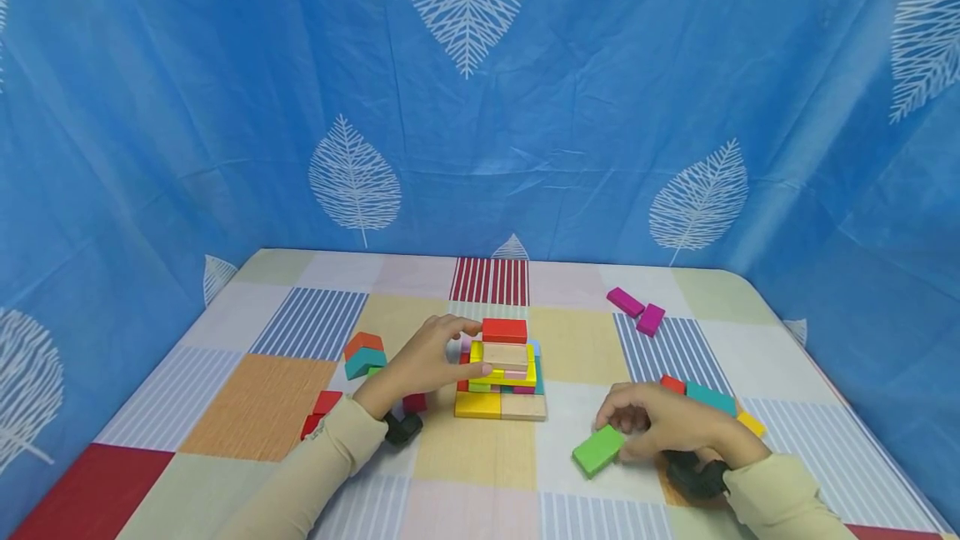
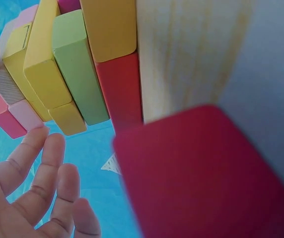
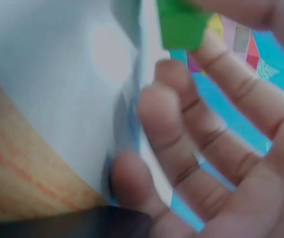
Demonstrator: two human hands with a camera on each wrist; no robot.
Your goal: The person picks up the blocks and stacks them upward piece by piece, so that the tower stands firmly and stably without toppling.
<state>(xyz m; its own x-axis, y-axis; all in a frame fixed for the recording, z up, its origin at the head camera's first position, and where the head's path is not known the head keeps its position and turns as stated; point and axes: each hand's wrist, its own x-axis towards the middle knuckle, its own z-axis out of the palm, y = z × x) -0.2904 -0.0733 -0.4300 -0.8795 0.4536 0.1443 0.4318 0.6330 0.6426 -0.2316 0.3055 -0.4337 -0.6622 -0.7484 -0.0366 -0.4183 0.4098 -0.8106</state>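
Observation:
A layered stack of coloured wooden blocks stands mid-table, with yellow (image 1: 477, 405) and plain-wood (image 1: 523, 407) blocks at its base. On top lies a red block (image 1: 504, 330), above a plain-wood block (image 1: 505, 356). My left hand (image 1: 420, 361) reaches around the upper left of the stack, thumb by the plain-wood block and index finger by the red one. Its fingers are extended in the left wrist view, fingertips right at a light pink block (image 2: 26, 114). To the right of the stack, my right hand (image 1: 663, 419) pinches a green block (image 1: 598, 451) between thumb and index finger.
Orange (image 1: 363, 343) and teal (image 1: 365, 362) blocks lie left of the stack, with red blocks (image 1: 327, 402) nearer. Two magenta blocks (image 1: 626, 302) lie at the back right. Behind the right hand are red, teal (image 1: 710, 399) and yellow blocks. Blue curtains (image 1: 570, 148) surround the table.

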